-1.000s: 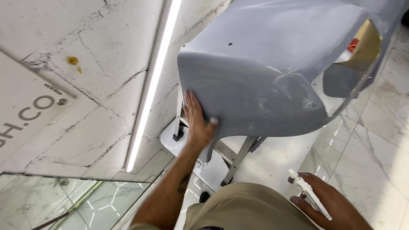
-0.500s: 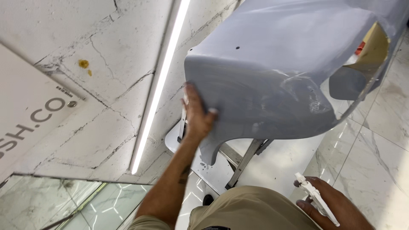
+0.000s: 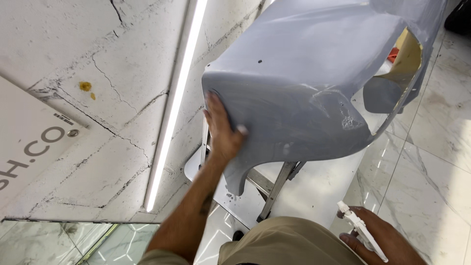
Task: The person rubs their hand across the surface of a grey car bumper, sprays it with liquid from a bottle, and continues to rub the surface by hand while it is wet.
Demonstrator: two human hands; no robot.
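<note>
A large grey primed car bumper [image 3: 304, 73] rests on a folding metal stand [image 3: 274, 189], with scuffed, shiny patches on its lower curve. My left hand [image 3: 223, 132] grips the bumper's near corner edge, palm on the side and thumb hooked over the grey face. Low at the right, beside my knee, my right hand [image 3: 392, 243] holds a slim white tool [image 3: 361, 229], well away from the bumper. What the tool's tip looks like I cannot tell.
A cracked white wall with a lit light strip [image 3: 176, 103] runs along the left. Glossy marble floor [image 3: 431, 162] lies to the right. My khaki trouser leg [image 3: 289, 243] fills the bottom middle. A small red object [image 3: 394, 54] shows behind the bumper's opening.
My left hand has slid slightly up the bumper's corner and its thumb now wraps over the edge. The right hand with the white tool has barely shifted.
</note>
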